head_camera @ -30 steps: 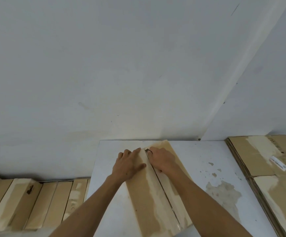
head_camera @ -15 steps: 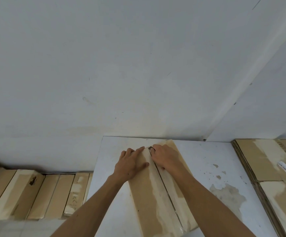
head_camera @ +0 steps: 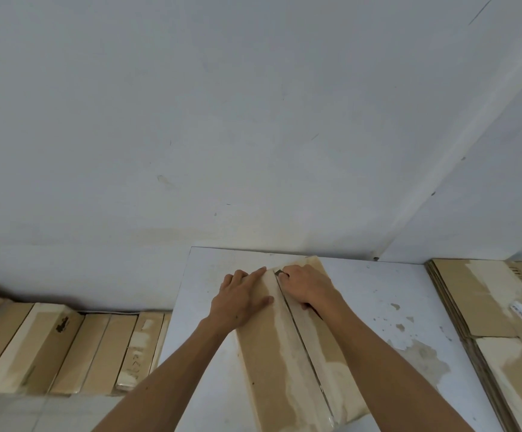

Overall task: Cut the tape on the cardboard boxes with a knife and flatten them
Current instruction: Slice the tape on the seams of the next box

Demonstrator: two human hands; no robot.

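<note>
On the white table [head_camera: 216, 353] lies our long cardboard box [head_camera: 272, 363], taped along its middle seam. Our left hand [head_camera: 241, 302] presses flat on it, fingers straight. Our right hand [head_camera: 308, 286] curls around the knife [head_camera: 277, 271] at the far end of the seam.

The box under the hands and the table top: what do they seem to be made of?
Box: brown cardboard, matte, with a glossy pale tape strip along its centre seam. Table: a smooth white coated board, perhaps laminate or painted wood; chipped patches on the right show a tan layer beneath.
</note>
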